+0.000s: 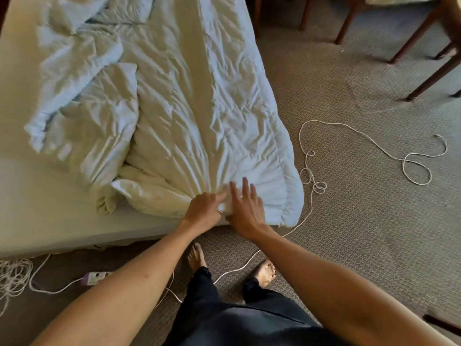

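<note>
1. Bare cream mattress (50, 208): carries the bedding.
2. Crumpled pale blue-and-cream quilted comforter (189, 108): lies along the mattress's right edge, one corner hanging over the near right corner. Pleats fan out from a gathered point at the near edge, evidently bunched for rolling or tying.
3. Long white cord (374, 143): lies in loose loops on the grey-brown carpet (349, 221) beside that corner, probably kept in reach for binding.
4. Left hand (203, 212): fingers curled, pinching the gathered fabric to keep the pleats together.
5. Right hand (247, 211): fingers straight and spread, laid over the bunch just beside the left, gripping nothing.

Head-worn view, steeply down, close.
</note>
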A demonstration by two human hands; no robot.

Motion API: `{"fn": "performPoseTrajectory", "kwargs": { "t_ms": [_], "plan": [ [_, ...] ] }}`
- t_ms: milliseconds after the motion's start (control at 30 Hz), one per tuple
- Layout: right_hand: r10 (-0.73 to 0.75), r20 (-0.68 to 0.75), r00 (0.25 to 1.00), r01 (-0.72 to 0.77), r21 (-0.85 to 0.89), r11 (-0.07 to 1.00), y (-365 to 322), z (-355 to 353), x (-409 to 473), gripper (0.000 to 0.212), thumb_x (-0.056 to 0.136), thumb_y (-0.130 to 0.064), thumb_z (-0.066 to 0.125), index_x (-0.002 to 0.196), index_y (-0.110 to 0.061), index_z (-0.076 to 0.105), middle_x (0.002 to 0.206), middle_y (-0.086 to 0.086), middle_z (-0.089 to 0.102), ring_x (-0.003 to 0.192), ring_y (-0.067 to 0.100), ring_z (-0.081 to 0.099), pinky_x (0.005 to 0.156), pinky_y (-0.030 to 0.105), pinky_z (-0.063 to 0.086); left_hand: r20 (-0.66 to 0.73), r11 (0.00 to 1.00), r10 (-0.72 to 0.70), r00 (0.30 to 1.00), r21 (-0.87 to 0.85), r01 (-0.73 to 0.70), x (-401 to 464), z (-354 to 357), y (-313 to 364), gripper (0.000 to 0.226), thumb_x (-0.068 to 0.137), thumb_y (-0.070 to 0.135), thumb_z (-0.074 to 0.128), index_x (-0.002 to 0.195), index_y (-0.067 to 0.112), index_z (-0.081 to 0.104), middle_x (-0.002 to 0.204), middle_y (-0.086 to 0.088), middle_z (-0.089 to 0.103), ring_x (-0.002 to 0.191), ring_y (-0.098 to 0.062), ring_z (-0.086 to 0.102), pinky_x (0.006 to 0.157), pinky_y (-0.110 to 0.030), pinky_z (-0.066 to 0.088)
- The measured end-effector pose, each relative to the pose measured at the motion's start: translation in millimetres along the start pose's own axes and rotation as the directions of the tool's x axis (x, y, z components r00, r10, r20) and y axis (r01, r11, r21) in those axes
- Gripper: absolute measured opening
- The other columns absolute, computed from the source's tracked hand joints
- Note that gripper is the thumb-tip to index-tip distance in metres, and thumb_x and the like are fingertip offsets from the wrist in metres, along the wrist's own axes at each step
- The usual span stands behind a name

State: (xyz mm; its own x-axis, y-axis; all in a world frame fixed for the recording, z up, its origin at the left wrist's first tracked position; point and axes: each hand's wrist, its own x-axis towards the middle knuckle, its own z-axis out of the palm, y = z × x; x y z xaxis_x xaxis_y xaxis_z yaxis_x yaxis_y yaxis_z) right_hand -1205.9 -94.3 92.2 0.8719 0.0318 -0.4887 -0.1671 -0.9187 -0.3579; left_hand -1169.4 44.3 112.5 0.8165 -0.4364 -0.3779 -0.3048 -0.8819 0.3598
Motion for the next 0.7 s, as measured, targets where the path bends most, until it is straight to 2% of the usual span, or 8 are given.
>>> {"fn": "performPoseTrajectory", "kwargs": {
  "t_ms": [33,100,167,300,367,467,567,700],
  "plan": [
    [0.013,-0.013,1.000,-0.013,0.040,0.999,-6,-3,7,0.079,0.086,-0.012,0.064,0.152,-0.023,0.023,0.160,0.013,0.017,0.144,0.038,0.026,0.107,0.047,0.039,-0.025,1.000,0.022,0.999,0.004,-0.022,2,-2,-1,0.071,0.077,-0.001,0.052,0.141,0.029,0.046,0.110,-0.010,0.070,0.101,-0.036,0.064,0.077,-0.040,0.051],
    [0.055,-0.058,0.997,-0.048,0.120,0.992,-14,-14,16,0.052,0.082,-0.005,0.058,0.130,-0.022,0.055,0.134,0.010,0.056,0.119,0.035,0.056,0.090,0.040,0.048,-0.091,0.997,0.068,0.994,0.054,-0.063,6,-10,-6,0.051,0.080,-0.001,0.052,0.127,0.021,0.054,0.106,-0.011,0.064,0.101,-0.035,0.061,0.071,-0.039,0.047],
    [0.132,-0.095,0.987,-0.119,0.127,0.985,-11,-25,12,0.036,0.079,-0.005,0.056,0.111,-0.018,0.067,0.111,0.010,0.069,0.102,0.034,0.063,0.080,0.037,0.049,-0.161,0.985,0.118,0.980,0.146,-0.095,14,-11,-19,0.043,0.082,0.000,0.054,0.122,0.015,0.056,0.108,-0.015,0.057,0.101,-0.036,0.056,0.073,-0.041,0.047],
    [0.236,-0.193,0.952,-0.188,0.240,0.952,-11,-34,-1,0.046,0.070,0.004,0.062,0.113,-0.011,0.069,0.106,0.014,0.072,0.096,0.036,0.065,0.081,0.042,0.052,-0.269,0.980,0.027,0.963,0.198,0.028,34,-12,-84,0.046,0.078,0.002,0.057,0.121,0.018,0.055,0.107,-0.018,0.053,0.097,-0.039,0.053,0.078,-0.044,0.043],
    [0.246,-0.261,0.933,-0.170,0.282,0.944,-15,-35,-6,0.052,0.064,0.008,0.065,0.111,-0.012,0.070,0.101,0.013,0.073,0.091,0.034,0.067,0.079,0.044,0.053,-0.275,0.969,-0.109,0.955,0.183,0.164,35,-19,-122,0.045,0.080,0.007,0.057,0.123,0.019,0.052,0.111,-0.018,0.050,0.102,-0.039,0.050,0.082,-0.045,0.041],
    [0.229,-0.388,0.893,-0.133,0.258,0.957,-18,-29,-12,0.051,0.065,0.011,0.062,0.110,-0.011,0.071,0.098,0.012,0.074,0.086,0.031,0.069,0.075,0.041,0.055,-0.361,0.918,-0.309,0.880,0.129,0.375,23,-42,-193,0.041,0.078,0.005,0.061,0.118,0.013,0.055,0.111,-0.021,0.052,0.102,-0.041,0.049,0.081,-0.048,0.041],
    [0.245,-0.376,0.894,-0.161,0.242,0.957,-18,-15,-9,0.055,0.067,0.011,0.057,0.115,-0.013,0.069,0.104,0.013,0.073,0.089,0.033,0.068,0.075,0.039,0.053,-0.272,0.931,-0.305,0.913,0.119,0.346,7,-72,-243,0.034,0.073,-0.002,0.061,0.105,0.009,0.067,0.097,-0.020,0.065,0.091,-0.040,0.058,0.074,-0.045,0.046],
    [0.358,-0.227,0.906,-0.325,0.170,0.930,-27,16,8,0.060,0.076,0.001,0.061,0.133,-0.016,0.054,0.123,0.013,0.065,0.103,0.037,0.063,0.082,0.043,0.052,-0.117,0.977,-0.214,0.970,-0.002,0.215,-30,-82,-243,0.036,0.075,0.006,0.051,0.102,0.008,0.075,0.090,-0.026,0.070,0.086,-0.044,0.065,0.072,-0.042,0.050]
  ]
}}
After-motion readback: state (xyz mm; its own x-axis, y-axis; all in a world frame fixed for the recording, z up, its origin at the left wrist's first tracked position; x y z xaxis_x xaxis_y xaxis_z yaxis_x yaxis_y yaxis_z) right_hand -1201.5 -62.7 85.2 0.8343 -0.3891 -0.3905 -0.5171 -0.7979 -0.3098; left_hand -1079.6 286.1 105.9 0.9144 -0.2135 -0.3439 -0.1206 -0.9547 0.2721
